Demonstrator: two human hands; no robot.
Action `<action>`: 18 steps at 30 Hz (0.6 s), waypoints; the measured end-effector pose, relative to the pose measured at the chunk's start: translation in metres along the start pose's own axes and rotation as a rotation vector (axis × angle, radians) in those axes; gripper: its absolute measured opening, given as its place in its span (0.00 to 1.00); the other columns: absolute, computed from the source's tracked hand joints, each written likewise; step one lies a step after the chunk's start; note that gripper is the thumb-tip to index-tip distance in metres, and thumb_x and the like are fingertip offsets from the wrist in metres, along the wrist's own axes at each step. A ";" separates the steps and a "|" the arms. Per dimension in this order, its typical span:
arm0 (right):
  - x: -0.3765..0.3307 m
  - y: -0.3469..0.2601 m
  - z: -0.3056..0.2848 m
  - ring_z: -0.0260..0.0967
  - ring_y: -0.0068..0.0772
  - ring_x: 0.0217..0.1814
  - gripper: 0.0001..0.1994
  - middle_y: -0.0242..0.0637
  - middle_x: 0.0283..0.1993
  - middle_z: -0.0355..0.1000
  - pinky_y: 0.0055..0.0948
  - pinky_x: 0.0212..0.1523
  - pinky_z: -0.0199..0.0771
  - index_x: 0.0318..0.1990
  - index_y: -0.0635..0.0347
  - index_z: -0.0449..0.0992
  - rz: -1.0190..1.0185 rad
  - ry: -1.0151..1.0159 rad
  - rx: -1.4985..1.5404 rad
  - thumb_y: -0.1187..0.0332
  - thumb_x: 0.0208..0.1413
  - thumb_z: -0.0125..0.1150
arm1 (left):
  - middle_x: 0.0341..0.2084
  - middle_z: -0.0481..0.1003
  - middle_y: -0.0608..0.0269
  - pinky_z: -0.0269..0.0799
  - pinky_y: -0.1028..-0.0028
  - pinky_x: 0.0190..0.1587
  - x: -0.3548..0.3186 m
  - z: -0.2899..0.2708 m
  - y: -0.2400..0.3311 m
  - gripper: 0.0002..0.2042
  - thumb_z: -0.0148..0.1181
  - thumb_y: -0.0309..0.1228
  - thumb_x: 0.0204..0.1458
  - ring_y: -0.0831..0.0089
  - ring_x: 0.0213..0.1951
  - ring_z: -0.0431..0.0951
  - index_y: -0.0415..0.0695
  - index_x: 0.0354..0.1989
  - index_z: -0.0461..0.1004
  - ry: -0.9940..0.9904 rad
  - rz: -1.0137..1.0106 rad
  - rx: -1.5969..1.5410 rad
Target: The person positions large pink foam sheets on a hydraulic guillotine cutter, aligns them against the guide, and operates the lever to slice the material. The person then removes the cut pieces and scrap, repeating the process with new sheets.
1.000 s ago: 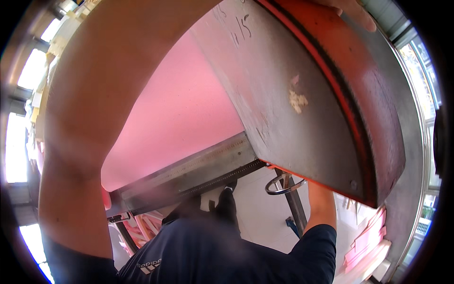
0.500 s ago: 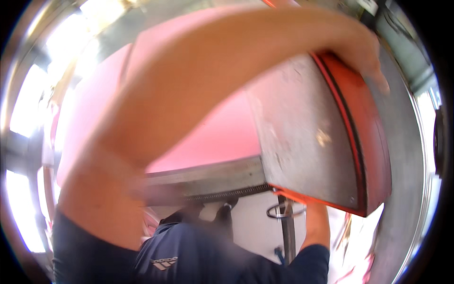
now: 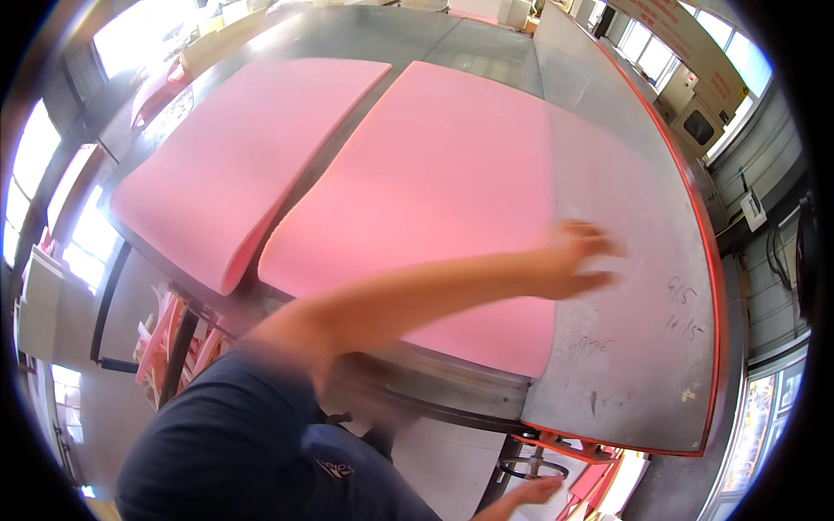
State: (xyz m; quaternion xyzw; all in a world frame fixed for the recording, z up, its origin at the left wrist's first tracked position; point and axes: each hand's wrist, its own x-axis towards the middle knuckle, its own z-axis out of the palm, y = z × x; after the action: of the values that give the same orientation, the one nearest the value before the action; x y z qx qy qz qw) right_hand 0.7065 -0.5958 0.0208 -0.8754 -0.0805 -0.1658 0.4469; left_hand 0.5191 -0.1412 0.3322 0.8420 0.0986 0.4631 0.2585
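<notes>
My left arm stretches across a large pink foam sheet [image 3: 452, 174]. My left hand [image 3: 584, 260] is slightly blurred, fingers and thumb apart with nothing between them. It is in front of a grey metal panel with a red edge [image 3: 638, 365], which stands along the sheet's right side. At the lower right, my right hand [image 3: 537, 491] is closed at the rim of a dark handwheel [image 3: 508, 470] below the panel's near corner. A second pink foam sheet [image 3: 234, 148] lies to the left, a narrow gap between them, its near edge curling.
The sheets lie on a grey metal table [image 3: 365, 30], whose near edge runs in front of me. Pink foam offcuts [image 3: 208, 343] are heaped below at the left, with more pink pieces [image 3: 595, 478] under the right corner. A beige machine housing [image 3: 699, 122] stands beyond the panel.
My left hand has come off the panel's top edge and moved back toward me and left. The view has shifted back, showing both foam sheets. My right hand stays by the handwheel.
</notes>
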 end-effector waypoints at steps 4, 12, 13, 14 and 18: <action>-0.182 -0.109 0.056 0.74 0.41 0.43 0.16 0.46 0.39 0.77 0.38 0.45 0.74 0.41 0.65 0.80 -0.362 -0.481 0.247 0.62 0.64 0.48 | 0.48 0.78 0.60 0.68 0.59 0.57 -0.272 -0.161 -0.131 0.15 0.69 0.34 0.50 0.59 0.55 0.74 0.50 0.47 0.78 0.346 -0.521 0.487; -0.430 -0.423 0.188 0.54 0.54 0.71 0.24 0.47 0.67 0.63 0.51 0.69 0.53 0.60 0.61 0.71 -1.101 -0.953 0.134 0.58 0.60 0.57 | 0.62 0.70 0.61 0.65 0.63 0.62 -0.495 -0.358 -0.154 0.18 0.56 0.36 0.58 0.60 0.62 0.68 0.52 0.57 0.75 0.385 -1.084 0.549; -0.452 -0.441 0.202 0.49 0.54 0.75 0.25 0.46 0.70 0.60 0.54 0.71 0.49 0.62 0.58 0.70 -1.159 -0.966 0.087 0.57 0.60 0.57 | 0.62 0.69 0.62 0.65 0.63 0.63 -0.507 -0.361 -0.157 0.18 0.56 0.36 0.59 0.60 0.63 0.68 0.52 0.58 0.74 0.362 -1.090 0.539; -0.469 -0.447 0.207 0.46 0.53 0.76 0.27 0.46 0.71 0.57 0.55 0.72 0.46 0.64 0.57 0.69 -1.200 -0.997 0.020 0.54 0.61 0.55 | 0.62 0.69 0.61 0.66 0.65 0.62 -0.514 -0.362 -0.160 0.18 0.56 0.36 0.59 0.61 0.62 0.69 0.52 0.58 0.74 0.382 -1.074 0.439; -0.514 -0.439 0.225 0.38 0.53 0.80 0.32 0.45 0.76 0.50 0.60 0.73 0.37 0.68 0.53 0.63 -1.295 -1.064 -0.149 0.46 0.61 0.51 | 0.64 0.67 0.57 0.69 0.69 0.61 -0.541 -0.355 -0.153 0.19 0.56 0.28 0.60 0.59 0.62 0.70 0.51 0.60 0.72 0.269 -1.050 0.254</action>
State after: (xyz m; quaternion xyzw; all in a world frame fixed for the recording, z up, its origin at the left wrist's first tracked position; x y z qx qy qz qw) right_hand 0.1492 -0.1520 0.0434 -0.6449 -0.7556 0.0403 0.1070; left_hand -0.0632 -0.1088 0.0123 0.6377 0.5923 0.3602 0.3359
